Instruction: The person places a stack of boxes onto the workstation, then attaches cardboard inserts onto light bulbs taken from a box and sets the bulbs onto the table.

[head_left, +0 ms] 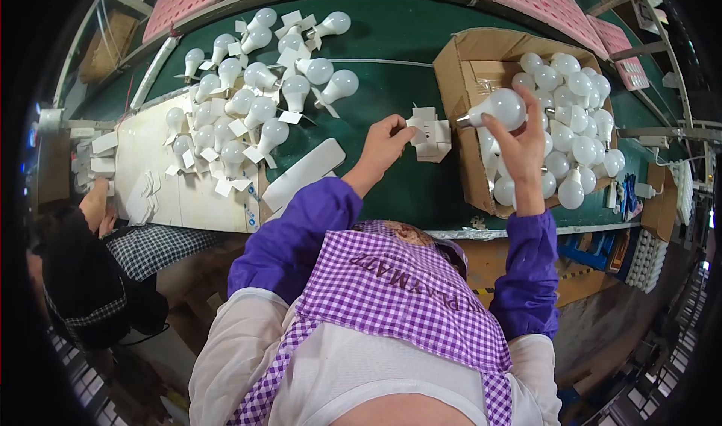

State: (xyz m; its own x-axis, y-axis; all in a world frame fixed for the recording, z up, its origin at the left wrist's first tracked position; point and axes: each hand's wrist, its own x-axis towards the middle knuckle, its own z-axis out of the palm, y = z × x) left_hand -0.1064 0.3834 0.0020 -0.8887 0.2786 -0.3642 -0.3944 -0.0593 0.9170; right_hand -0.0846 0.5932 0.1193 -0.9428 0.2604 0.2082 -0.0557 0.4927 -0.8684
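Note:
My right hand (523, 144) grips a white light bulb (505, 109) by its round globe, thumb and fingers closed about it. The bulb lies tilted nearly level, its metal base pointing left, over the left wall of a cardboard box (450, 80). My left hand (385, 146) is closed in a pinch at the left edge of a small stack of white folded cards (434, 142). Its fingertips hold a white card (418, 131) at the stack's top. Many loose bulbs (583, 149) fill the cardboard box just beyond my right hand.
Several bulbs with white cards around their necks (259, 110) crowd the left of the green table (398, 39). A long white strip (304, 172) lies near the front edge. Another person's hand (95, 200) is at far left. Pink trays (538, 1) line the back.

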